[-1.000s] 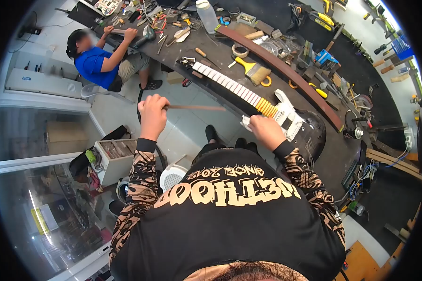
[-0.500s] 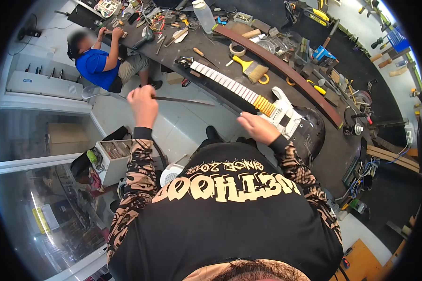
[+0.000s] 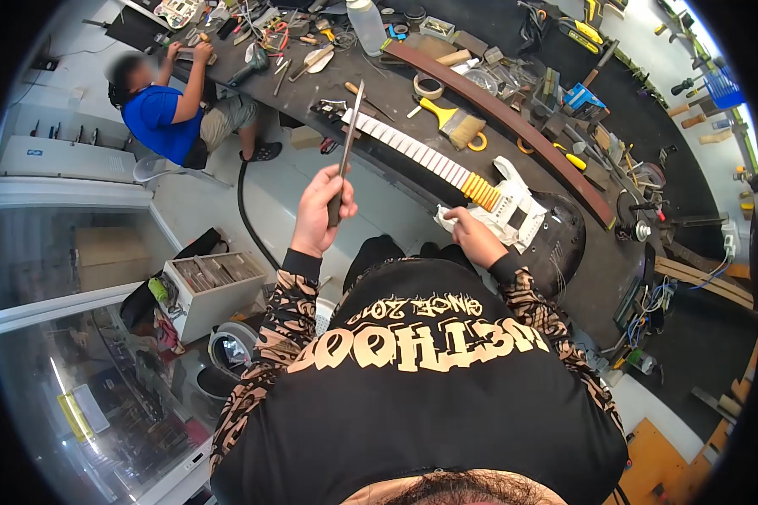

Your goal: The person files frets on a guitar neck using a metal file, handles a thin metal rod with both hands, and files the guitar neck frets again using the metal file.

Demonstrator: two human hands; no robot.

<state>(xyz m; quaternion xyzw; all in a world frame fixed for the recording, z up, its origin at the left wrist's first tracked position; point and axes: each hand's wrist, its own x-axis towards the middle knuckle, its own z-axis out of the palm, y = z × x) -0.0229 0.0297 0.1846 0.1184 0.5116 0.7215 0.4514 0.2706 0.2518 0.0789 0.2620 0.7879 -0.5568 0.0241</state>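
Because the left hand (image 3: 324, 204) is closed around its dark handle, the grip end of the thin tool (image 3: 350, 139) is partly hidden; its blade rises left of centre, across the neck's end of the guitar (image 3: 421, 153). Right of centre, the right hand (image 3: 473, 236) has half-curled fingers near white covering; whether they grip it, I cannot tell. "SINCE" reads upside down on the black shirt (image 3: 429, 404). A brush (image 3: 459, 128) and long brown bar (image 3: 505, 126) lie beyond the guitar.

Black top (image 3: 429, 404) with cream, gothic-style lettering (image 3: 417, 345); tan-and-black swirl-patterned sleeves (image 3: 285, 324); plain black cuffs (image 3: 301, 264)
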